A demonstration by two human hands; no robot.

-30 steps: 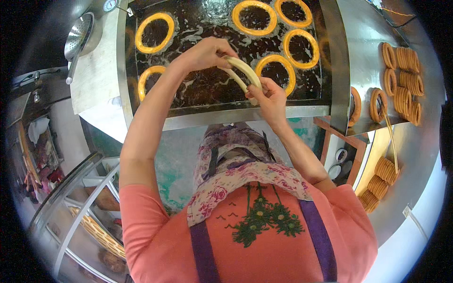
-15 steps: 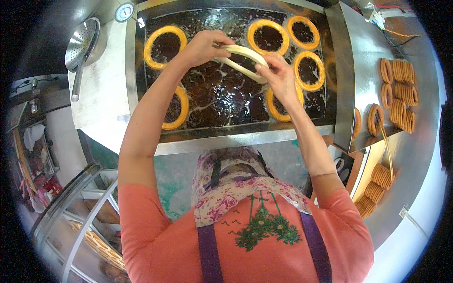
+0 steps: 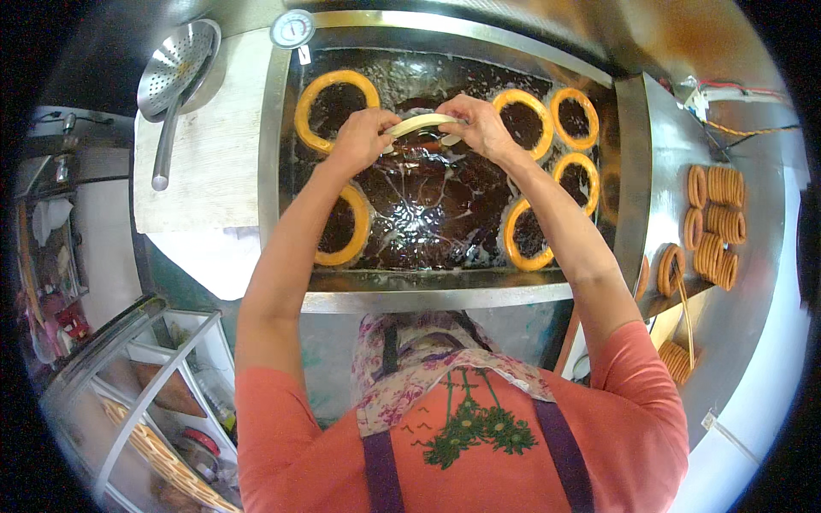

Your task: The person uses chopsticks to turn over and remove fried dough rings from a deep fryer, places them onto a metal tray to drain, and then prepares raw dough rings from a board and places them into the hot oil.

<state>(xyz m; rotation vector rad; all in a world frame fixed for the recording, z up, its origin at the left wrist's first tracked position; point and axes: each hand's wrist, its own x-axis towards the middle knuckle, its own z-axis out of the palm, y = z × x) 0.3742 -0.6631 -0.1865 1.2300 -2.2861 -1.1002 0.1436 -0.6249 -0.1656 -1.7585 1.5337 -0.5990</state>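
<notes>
The left hand point(image 3: 366, 138) and right hand point(image 3: 475, 125) each grasp an end of a pale dough loop point(image 3: 421, 122) above dark oil point(image 3: 428, 205); fingers cover its ends and its lower strand is hard to make out. The left forearm point(image 3: 295, 235) partly hides one golden ring point(image 3: 361, 227), the right forearm point(image 3: 569, 227) another.
</notes>
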